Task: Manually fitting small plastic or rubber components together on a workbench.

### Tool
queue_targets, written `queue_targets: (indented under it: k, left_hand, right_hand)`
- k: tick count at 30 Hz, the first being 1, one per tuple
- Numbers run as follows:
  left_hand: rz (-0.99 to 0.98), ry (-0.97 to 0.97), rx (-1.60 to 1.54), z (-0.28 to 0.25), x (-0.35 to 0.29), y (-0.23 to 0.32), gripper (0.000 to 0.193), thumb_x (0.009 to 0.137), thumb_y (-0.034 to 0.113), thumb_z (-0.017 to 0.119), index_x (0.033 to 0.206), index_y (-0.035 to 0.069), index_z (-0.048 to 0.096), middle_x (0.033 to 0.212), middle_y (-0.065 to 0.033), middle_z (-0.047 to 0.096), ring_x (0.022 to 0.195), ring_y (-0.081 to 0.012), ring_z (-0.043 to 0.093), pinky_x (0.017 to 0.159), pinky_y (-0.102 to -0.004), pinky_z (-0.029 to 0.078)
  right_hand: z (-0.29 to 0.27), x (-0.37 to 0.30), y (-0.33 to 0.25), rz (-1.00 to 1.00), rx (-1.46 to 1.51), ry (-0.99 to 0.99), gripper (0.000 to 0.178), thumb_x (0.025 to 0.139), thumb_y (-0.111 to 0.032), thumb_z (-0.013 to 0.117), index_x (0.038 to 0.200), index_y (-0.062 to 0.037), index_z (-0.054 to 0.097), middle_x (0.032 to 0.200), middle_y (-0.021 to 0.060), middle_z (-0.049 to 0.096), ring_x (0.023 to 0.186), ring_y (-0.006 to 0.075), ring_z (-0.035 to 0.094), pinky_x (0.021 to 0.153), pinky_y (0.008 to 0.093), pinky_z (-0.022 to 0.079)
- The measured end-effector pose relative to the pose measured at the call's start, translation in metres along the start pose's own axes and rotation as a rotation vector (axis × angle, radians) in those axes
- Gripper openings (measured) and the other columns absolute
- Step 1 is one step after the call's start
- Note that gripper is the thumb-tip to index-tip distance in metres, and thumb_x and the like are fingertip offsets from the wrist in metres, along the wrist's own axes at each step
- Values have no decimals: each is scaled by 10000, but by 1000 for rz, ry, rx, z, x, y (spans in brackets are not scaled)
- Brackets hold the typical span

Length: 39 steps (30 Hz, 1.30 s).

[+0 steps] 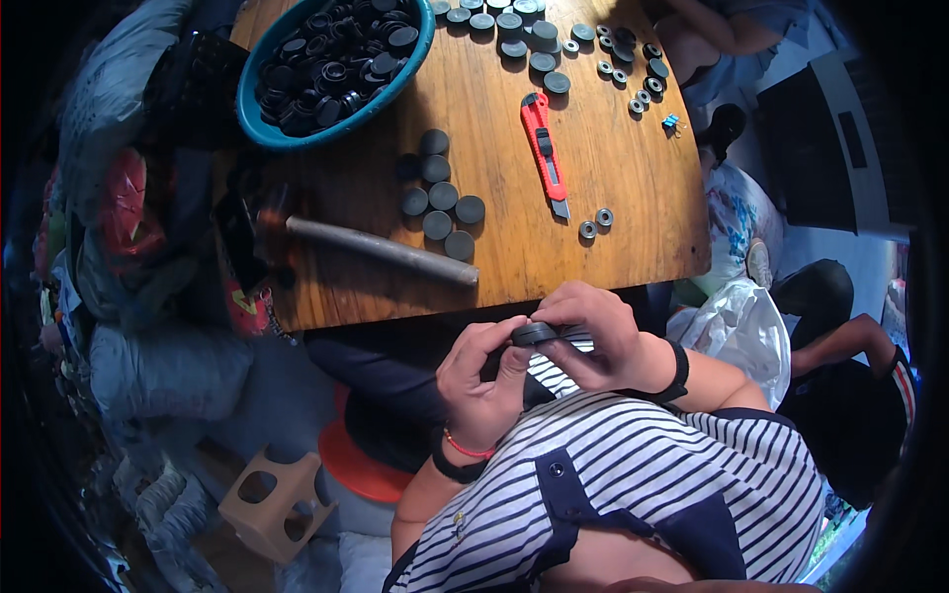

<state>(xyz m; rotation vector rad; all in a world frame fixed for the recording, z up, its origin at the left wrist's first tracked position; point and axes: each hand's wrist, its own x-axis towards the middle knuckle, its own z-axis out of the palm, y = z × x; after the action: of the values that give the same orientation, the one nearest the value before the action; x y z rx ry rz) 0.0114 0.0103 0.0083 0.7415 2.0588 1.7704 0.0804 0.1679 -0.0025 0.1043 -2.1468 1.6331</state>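
Observation:
Both hands meet in front of my chest, just off the table's near edge. A round black disc-shaped cap [534, 334] is pinched between them. My left hand [486, 376] grips its left side with thumb and fingers. From the other side, my right hand [595, 336] closes on it too. On the table ahead lie a red utility knife [543, 148] with its blade out and two small metal-centred rings [589, 229]. Several dark round caps [440, 196] sit in a cluster left of the knife.
A teal basin [243, 111] full of black round parts stands at the wooden table's [593, 272] far left. A hammer [381, 247] lies near the front edge. More discs [542, 61] and rings spread along the back. Other people sit at the right; a tan stool [272, 504] stands lower left.

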Motion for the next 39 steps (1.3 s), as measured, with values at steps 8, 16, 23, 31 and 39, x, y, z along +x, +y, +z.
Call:
queue_targets:
  k: [8, 16, 23, 31, 39]
  left_hand:
    - [170, -34, 172, -5, -2, -7, 251, 814, 85, 718, 1044, 0, 662, 809, -113, 658, 684, -241, 635, 620, -301, 502]
    - [196, -77, 76, -5, 0, -6, 440, 753, 85, 776, 1160, 3, 629, 1045, -145, 631, 745, -214, 642, 665, -305, 535]
    - [261, -2, 264, -8, 1, -17, 543, 736, 21, 786, 1228, -31, 560, 1086, -157, 664, 701, -116, 613, 648, -214, 505]
    - [207, -24, 278, -13, -3, -16, 670, 749, 25, 776, 1330, -36, 448, 1108, -174, 665, 699, -96, 616, 674, -215, 501]
    - [-408, -204, -513, -21, 9, -4, 571, 881, 220, 691, 1321, -41, 437, 1040, -113, 650, 720, -88, 570, 631, -203, 474]
  right_hand:
    - [-13, 3, 0, 36, 22, -147, 200, 837, -76, 679, 997, 26, 616, 848, 113, 633, 749, 202, 633, 661, 304, 502]
    - [-10, -3, 25, 871, 1151, -219, 312, 942, -253, 604, 1112, 8, 605, 911, 28, 635, 765, 62, 579, 687, 210, 465]
    - [1, 10, 0, 884, 854, 260, 376, 994, -278, 487, 1192, 27, 585, 844, 51, 649, 692, 69, 588, 657, 191, 460]
    - [-39, -6, 7, 806, 719, -70, 351, 949, -204, 530, 1231, 0, 569, 924, 109, 655, 807, 159, 630, 707, 237, 467]
    - [-15, 19, 13, -84, -17, -294, 337, 736, -69, 726, 1051, -23, 614, 1260, 188, 511, 1149, 355, 503, 941, 412, 425]
